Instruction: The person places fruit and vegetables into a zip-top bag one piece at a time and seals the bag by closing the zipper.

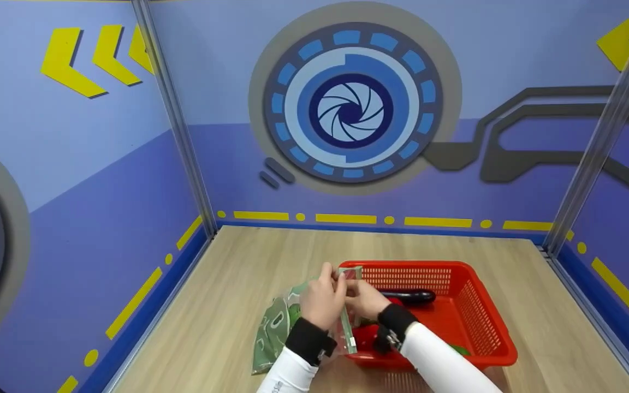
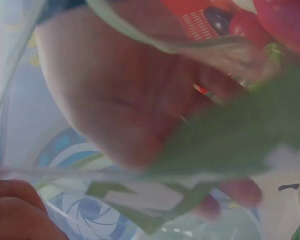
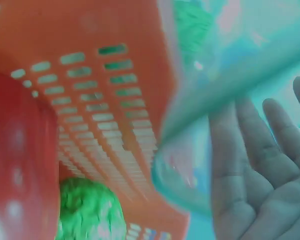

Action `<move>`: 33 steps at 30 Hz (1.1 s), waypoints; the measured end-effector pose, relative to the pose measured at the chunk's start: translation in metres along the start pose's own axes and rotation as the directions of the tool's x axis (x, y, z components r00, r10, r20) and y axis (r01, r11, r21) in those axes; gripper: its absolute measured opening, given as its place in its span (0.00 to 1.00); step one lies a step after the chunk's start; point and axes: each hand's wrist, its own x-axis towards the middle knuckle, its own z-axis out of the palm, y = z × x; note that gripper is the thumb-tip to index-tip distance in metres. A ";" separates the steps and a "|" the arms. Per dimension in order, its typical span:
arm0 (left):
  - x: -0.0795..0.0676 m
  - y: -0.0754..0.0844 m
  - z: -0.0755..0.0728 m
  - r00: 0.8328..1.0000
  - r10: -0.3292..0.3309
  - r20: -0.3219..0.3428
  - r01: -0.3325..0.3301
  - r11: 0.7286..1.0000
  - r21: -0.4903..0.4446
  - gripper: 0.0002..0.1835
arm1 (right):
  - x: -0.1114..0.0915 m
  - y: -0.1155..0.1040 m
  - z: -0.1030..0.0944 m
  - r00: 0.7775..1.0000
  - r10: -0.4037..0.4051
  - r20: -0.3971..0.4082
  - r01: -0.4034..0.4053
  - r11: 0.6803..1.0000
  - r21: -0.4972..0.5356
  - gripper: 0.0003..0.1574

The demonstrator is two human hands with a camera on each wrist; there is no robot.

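Observation:
A green-patterned plastic bag (image 1: 272, 330) with a clear part and a pale edge strip lies beside a red basket (image 1: 484, 305), its mouth overlapping the basket's left side. Something green shows inside it. My left hand (image 1: 321, 299) pinches the bag near its upper edge. Close against it, my right hand (image 1: 368, 301) pinches the same edge with bent fingers. Fingertips partly hide one another in the head view. Through the plastic, the left wrist view shows a palm. A dark eggplant (image 1: 414, 296) and red vegetables (image 3: 20, 160) lie in the basket.
A green bumpy vegetable (image 3: 90, 210) sits by the slotted basket wall in the right wrist view. Something green (image 1: 461, 349) lies at the basket's front right. The wooden table (image 1: 221, 305) is bounded by blue printed panels (image 1: 227, 169) at the back and sides.

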 end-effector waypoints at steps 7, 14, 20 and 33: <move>0.002 -0.002 -0.003 1.000 -0.019 0.017 0.020 1.000 -0.012 0.09 | -0.028 -0.023 -0.019 0.937 0.321 -0.137 -0.328 0.944 -0.030 0.18; 0.006 -0.004 -0.010 0.999 -0.036 0.015 0.037 0.998 -0.045 0.08 | -0.023 -0.015 -0.015 0.899 0.433 0.064 -0.425 0.899 -0.105 0.21; 0.017 -0.011 -0.028 0.996 -0.018 -0.083 0.016 1.000 -0.018 0.08 | -0.010 -0.032 -0.024 0.956 0.294 0.010 -0.294 0.949 0.116 0.17; 0.058 -0.024 -0.087 0.969 -0.155 -0.194 0.141 0.987 -0.082 0.07 | 0.031 -0.099 -0.036 0.994 0.040 -0.101 -0.001 0.932 0.362 0.19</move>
